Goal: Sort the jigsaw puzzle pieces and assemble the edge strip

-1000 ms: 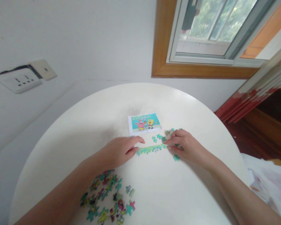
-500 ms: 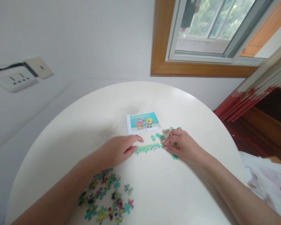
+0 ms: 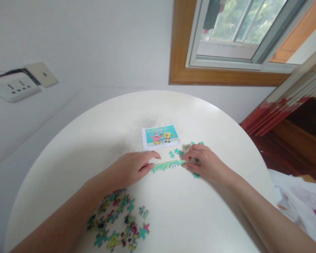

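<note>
A joined strip of jigsaw puzzle pieces (image 3: 165, 166), green with yellow lettering, lies flat on the white table. At its left end rests my left hand (image 3: 133, 168), thumb against the strip's edge and forefinger stretched out above it, apart from the thumb. My right hand (image 3: 201, 160) has thumb and fingertips on a small green puzzle piece (image 3: 181, 162) at the strip's right end. Several loose green pieces (image 3: 177, 151) lie just above the strip, and others are partly hidden under my right hand. Behind the strip is a reference picture card (image 3: 162, 135) with cartoon figures.
A heap of mixed puzzle pieces (image 3: 116, 221) lies near the table's front left, partly covered by my left forearm. The round table (image 3: 158, 102) stands against a wall with a socket (image 3: 18, 86). White plastic bags (image 3: 295, 196) are at the right.
The fingers of my right hand have spread slightly around the piece at the strip's right end. My left hand stays in place; the view has shifted a little.
</note>
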Demonstrator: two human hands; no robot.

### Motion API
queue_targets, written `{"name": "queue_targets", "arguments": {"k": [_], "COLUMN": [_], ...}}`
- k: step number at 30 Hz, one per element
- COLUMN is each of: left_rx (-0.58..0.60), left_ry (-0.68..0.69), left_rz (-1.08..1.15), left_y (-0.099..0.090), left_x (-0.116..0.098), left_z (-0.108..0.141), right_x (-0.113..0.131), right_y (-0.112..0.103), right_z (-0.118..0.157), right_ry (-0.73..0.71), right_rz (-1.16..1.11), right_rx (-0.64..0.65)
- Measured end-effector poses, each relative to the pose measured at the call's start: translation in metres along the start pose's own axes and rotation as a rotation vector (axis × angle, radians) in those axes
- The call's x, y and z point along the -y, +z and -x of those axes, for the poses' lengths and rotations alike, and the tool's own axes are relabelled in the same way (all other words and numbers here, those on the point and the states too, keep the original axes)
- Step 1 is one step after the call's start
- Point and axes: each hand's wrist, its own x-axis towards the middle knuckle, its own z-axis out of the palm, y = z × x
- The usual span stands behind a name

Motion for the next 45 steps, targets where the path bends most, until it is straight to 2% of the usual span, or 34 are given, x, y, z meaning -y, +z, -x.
{"name": "queue_targets", "arguments": {"k": [9,33,40,45], "left_rx": [0.005,0.008,0.001,-0.005], "left_ry": [-0.001,-0.004,0.003,0.009], "left_rz": [0.021,0.014,0.022,0.011], "left_y": [-0.0003,0.0004,-0.0005,-0.0006], "left_x": [0.0002,0.0007,-0.0002,-0.0001], "left_z": [0.0002,-0.0004,0.0007,0.0003], "right_x": [0.0056,0.0049,0.0051,0.0062], "right_y": [-0.001,-0.0035,-0.0087,-0.0031], "right_z": [-0.0013,-0.0029,-0.0017,-0.0037], "right_ry": [0.076,-0.019,-0.056,-0.062], "right_rz": [-0.105,-0.065,-0.092,-0.041], "right_rx": [0.022,0.062,-0.059,-0.053]}}
